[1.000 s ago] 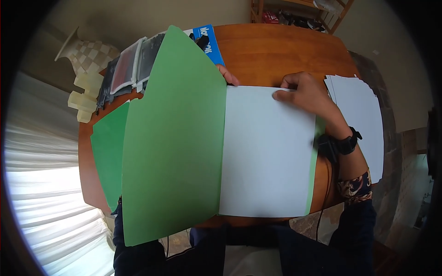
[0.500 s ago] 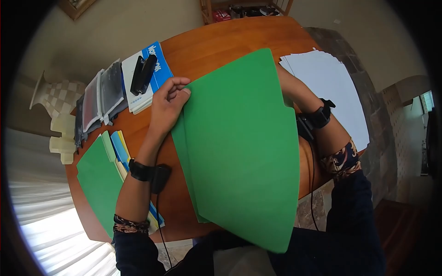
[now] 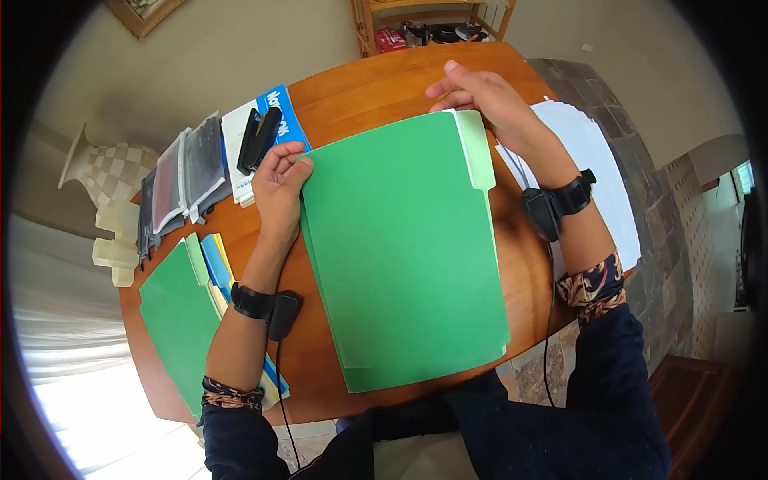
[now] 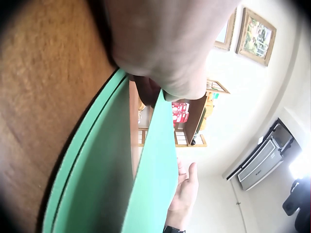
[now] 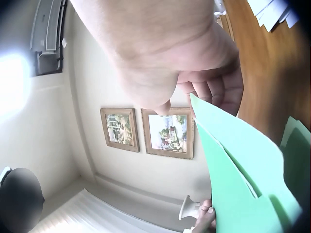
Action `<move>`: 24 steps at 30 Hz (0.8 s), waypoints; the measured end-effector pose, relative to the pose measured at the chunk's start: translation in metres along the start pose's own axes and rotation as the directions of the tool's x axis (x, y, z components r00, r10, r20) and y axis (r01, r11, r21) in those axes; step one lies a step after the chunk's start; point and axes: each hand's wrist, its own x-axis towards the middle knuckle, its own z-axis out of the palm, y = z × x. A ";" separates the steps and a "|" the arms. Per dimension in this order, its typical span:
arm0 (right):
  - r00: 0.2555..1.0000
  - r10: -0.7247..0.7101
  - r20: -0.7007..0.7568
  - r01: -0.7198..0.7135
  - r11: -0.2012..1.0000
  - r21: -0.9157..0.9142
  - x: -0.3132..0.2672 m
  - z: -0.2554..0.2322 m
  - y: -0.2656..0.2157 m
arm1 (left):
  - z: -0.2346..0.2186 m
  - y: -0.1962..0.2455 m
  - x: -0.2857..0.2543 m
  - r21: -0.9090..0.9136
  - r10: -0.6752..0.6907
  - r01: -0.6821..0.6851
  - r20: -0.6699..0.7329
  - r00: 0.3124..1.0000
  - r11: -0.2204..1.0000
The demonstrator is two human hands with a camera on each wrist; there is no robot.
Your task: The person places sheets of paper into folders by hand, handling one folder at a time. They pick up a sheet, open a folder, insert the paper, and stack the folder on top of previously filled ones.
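Note:
A green folder (image 3: 400,256) lies over the table at the centre of the head view, its cover folded over white paper (image 3: 462,148) that shows along the top right edge. My left hand (image 3: 280,192) pinches the folder's upper left corner between thumb and curled fingers. In the left wrist view, the cover (image 4: 153,174) stands raised from the layers below, held by the left hand (image 4: 165,53). Above the upper right corner is my right hand (image 3: 504,108), thumb apart and fingers loosely bent. In the right wrist view, the right hand (image 5: 194,63) is beside the folder's tip (image 5: 218,116).
Loose white sheets (image 3: 596,160) lie on the right. At the back left are a notebook (image 3: 284,112), a black stapler (image 3: 260,140) and zip pouches (image 3: 184,172). More folders (image 3: 180,312) lie at the left, and a vase (image 3: 112,168) stands beyond the table's edge.
The folder's cover has swung from open on the left to closed over the white sheet. The right hand has come out from behind the cover and risen above the top edge.

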 end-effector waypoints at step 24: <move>0.962 -0.029 -0.271 0.142 0.902 0.408 0.012 0.012 0.030 | 0.002 0.011 -0.001 -0.070 -0.084 0.096 0.162 0.983 0.993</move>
